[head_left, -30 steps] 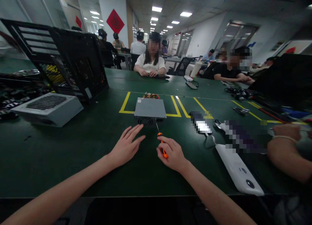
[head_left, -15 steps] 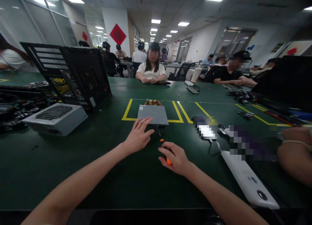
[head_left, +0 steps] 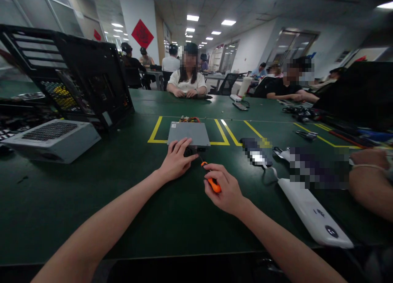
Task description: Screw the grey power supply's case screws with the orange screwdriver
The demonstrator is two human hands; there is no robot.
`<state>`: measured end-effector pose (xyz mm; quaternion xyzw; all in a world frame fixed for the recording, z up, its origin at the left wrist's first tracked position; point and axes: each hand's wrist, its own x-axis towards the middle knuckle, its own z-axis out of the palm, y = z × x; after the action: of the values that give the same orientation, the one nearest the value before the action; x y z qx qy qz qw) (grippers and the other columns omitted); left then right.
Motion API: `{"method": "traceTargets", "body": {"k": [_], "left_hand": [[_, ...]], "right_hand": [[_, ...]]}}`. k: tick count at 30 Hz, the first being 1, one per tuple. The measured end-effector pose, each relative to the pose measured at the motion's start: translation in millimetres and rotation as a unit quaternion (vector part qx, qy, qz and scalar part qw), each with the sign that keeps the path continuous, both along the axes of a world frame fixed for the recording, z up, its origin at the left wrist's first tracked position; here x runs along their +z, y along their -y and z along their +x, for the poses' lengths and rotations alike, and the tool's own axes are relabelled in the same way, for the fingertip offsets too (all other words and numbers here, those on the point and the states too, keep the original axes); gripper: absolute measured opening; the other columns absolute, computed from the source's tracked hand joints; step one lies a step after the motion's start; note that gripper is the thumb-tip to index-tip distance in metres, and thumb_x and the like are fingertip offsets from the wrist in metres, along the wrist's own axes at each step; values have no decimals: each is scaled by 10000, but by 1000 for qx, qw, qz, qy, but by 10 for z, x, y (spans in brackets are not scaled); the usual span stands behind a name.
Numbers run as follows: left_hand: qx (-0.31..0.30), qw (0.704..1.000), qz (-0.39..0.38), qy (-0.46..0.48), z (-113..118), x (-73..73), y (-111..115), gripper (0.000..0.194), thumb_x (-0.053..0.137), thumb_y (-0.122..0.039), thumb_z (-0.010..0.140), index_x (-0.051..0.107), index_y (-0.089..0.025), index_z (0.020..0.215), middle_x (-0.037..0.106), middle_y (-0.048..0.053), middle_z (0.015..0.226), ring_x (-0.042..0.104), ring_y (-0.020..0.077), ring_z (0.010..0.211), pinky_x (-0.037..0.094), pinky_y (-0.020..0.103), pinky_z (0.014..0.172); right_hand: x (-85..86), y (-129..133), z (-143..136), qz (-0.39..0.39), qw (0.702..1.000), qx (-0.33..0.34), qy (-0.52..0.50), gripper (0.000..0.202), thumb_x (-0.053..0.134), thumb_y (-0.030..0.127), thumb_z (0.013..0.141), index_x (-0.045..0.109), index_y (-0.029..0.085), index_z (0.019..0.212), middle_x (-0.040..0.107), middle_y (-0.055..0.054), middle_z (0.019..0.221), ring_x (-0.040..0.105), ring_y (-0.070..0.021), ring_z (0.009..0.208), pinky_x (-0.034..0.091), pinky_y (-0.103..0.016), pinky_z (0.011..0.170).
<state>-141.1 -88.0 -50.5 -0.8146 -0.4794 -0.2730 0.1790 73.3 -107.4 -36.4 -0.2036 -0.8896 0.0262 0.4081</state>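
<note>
A flat grey metal box (head_left: pixel 192 132) with colored wires at its back lies on the green table, between yellow tape lines. My left hand (head_left: pixel 178 158) rests on its front left edge, fingers spread, the thumb reaching toward the front face. In my right hand (head_left: pixel 223 189) is an orange and black screwdriver (head_left: pixel 214 185), gripped by the handle. Its thin shaft points up and left at the front face of the box, near the socket; whether the tip touches is too small to tell.
At left stand a larger grey power supply (head_left: pixel 52 140) and an open black computer case (head_left: pixel 92 82). A lit phone (head_left: pixel 257 157) and a white power strip (head_left: pixel 313 213) lie at right, near another person's arm (head_left: pixel 373 185). A person (head_left: pixel 188 80) sits opposite.
The view has shifted a little, so things appear higher and further left. My right fingers have closed more around the screwdriver handle. My left hand remains on the box.
</note>
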Motion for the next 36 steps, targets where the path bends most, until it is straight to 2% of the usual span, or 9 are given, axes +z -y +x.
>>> {"method": "traceTargets", "body": {"k": [3,7,11,14,18,23,29,33,36], "left_hand": [[11,1000,16,-19,-6,-32,-8,415,551,-187,796,551,-331,1185,268,92,1441,240,308,1311,203,518,1025],[28,999,19,-34,22,-44,-10,441,505,-208,833,485,-340,1253,276,107,1426,238,305,1311,201,521,1025],[46,998,12,-29,76,-47,-4,467,503,-197,828,462,-319,1277,279,117,1415,235,307,1309,179,525,1038],[53,998,11,-31,97,-56,1,505,513,-163,809,450,-307,1289,261,128,1417,222,313,1313,156,531,1046],[49,998,7,-35,93,-59,5,532,523,-134,790,449,-304,1289,242,121,1428,205,317,1317,151,533,1049],[46,998,5,-39,74,-62,1,564,537,-101,764,458,-316,1279,237,104,1435,198,317,1319,157,536,1048],[40,998,2,-46,39,-89,-16,562,542,-77,753,491,-351,1241,209,78,1448,179,313,1328,155,534,1050],[37,998,-3,-49,24,-86,-16,562,568,-89,742,498,-351,1235,196,80,1451,170,314,1331,155,535,1051],[33,998,-4,-50,24,-79,-14,572,575,-85,733,499,-349,1235,189,85,1454,165,315,1333,153,537,1051]], "right_hand": [[2,5,0,37,998,5,59,105,555,225,810,513,197,902,581,-82,1009,574,-201,891,493,-369,749],[-29,0,-2,22,1000,-1,15,248,554,273,823,465,154,1022,551,-130,1038,566,-198,952,521,-304,696],[-36,5,-31,60,997,19,36,111,568,218,813,495,181,889,591,-83,969,581,-169,832,511,-311,683],[-29,16,-56,98,993,6,68,135,574,277,816,523,179,895,602,-92,972,580,-190,811,508,-343,668],[-46,23,-64,55,998,0,32,243,542,309,838,473,141,999,573,-136,1019,583,-195,922,530,-292,671],[-33,28,-61,101,993,5,67,110,573,261,818,518,175,860,587,-101,985,587,-188,850,519,-331,696],[-66,18,-66,52,998,-10,20,234,552,289,831,468,140,990,576,-133,1012,590,-182,911,531,-270,658],[-59,15,-61,104,992,0,66,91,564,233,819,518,180,877,598,-88,986,592,-169,813,516,-309,681],[-43,17,-58,107,992,-21,60,190,573,272,813,519,168,962,570,-122,1023,585,-193,855,520,-308,657]]}}
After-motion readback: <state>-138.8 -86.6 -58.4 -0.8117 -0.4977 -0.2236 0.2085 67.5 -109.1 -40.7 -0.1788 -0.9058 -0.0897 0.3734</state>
